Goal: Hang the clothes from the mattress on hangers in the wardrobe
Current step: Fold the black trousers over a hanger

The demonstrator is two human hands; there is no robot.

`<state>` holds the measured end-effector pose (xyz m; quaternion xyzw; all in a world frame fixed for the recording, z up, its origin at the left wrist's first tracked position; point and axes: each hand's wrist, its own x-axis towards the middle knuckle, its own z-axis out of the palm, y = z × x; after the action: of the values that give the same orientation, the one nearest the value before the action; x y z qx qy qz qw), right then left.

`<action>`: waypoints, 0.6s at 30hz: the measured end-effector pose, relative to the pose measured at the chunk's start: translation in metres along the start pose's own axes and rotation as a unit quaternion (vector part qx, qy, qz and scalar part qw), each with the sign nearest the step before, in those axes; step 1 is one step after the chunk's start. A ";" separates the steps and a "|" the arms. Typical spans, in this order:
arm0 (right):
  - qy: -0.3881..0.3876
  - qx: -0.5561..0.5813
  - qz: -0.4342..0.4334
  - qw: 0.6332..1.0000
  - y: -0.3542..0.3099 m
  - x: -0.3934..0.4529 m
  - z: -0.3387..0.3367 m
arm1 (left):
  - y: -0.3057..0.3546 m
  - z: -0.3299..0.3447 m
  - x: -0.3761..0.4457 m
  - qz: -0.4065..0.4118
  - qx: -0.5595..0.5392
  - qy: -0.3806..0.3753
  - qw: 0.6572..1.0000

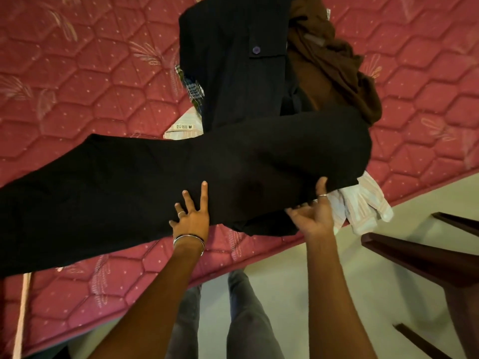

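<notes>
Two hands meet one black garment (181,172) on the mattress (77,73). Its long axis runs from lower left to upper right, across the body line. Left hand (191,216) lies flat on its near edge around the middle, fingers (204,193) spread and straight. Right hand (315,213) is at the right end, palm up, thumb curled over the hem, pinching cloth. Right hand has the only grip, so the lift likely starts there. Behind lies a pile: navy garment (233,60), brown cloth (329,60), striped shirt (360,206) under the black end. Containers: none in view; wardrobe and hangers not seen. Dark wooden furniture (427,255) stands at right.
</notes>
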<state>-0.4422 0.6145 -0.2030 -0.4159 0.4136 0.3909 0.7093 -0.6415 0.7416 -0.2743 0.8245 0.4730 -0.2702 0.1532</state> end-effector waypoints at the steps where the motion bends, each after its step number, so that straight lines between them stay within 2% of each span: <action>1: 0.012 -0.018 0.016 1.000 0.011 0.001 0.000 | -0.003 0.001 0.003 0.010 -0.007 -0.006 1.000; 4: 0.013 -0.014 -0.016 1.000 0.025 0.001 0.002 | -0.010 0.001 0.007 0.036 -0.024 -0.028 0.999; 7: 0.001 -0.046 -0.171 0.984 0.019 -0.015 0.014 | -0.023 0.003 0.007 0.060 -0.056 -0.088 0.993; 9: -0.032 -0.082 -0.278 0.957 0.022 -0.037 0.032 | -0.034 0.006 0.008 0.096 -0.054 -0.121 0.986; 11: -0.011 -0.142 -0.343 0.929 0.037 -0.066 0.056 | -0.051 0.005 0.011 0.149 -0.086 -0.131 0.976; 13: 0.068 -0.232 -0.394 0.887 0.060 -0.082 0.072 | -0.073 0.000 0.016 0.181 -0.235 -0.149 0.943; 14: 0.102 -0.278 -0.405 0.865 0.079 -0.085 0.079 | -0.088 -0.006 0.017 0.162 -0.359 -0.161 0.905; 15: 0.125 -0.341 -0.415 0.834 0.098 -0.084 0.084 | -0.101 -0.012 0.017 0.117 -0.473 -0.173 0.856; 16: 0.131 -0.443 -0.426 0.778 0.121 -0.086 0.095 | -0.116 -0.020 0.015 0.067 -0.558 -0.185 0.806; 17: 0.093 -0.557 -0.451 0.691 0.154 -0.090 0.109 | -0.138 -0.028 0.013 0.012 -0.611 -0.182 0.771; 18: 0.029 -0.650 -0.487 0.583 0.184 -0.090 0.120 | -0.154 -0.034 0.011 -0.044 -0.648 -0.152 0.745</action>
<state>-0.6076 0.7689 -0.1326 -0.9159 -0.1952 0.1393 0.3218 -0.7599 0.8447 -0.2534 0.4534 0.5403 -0.0266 0.7083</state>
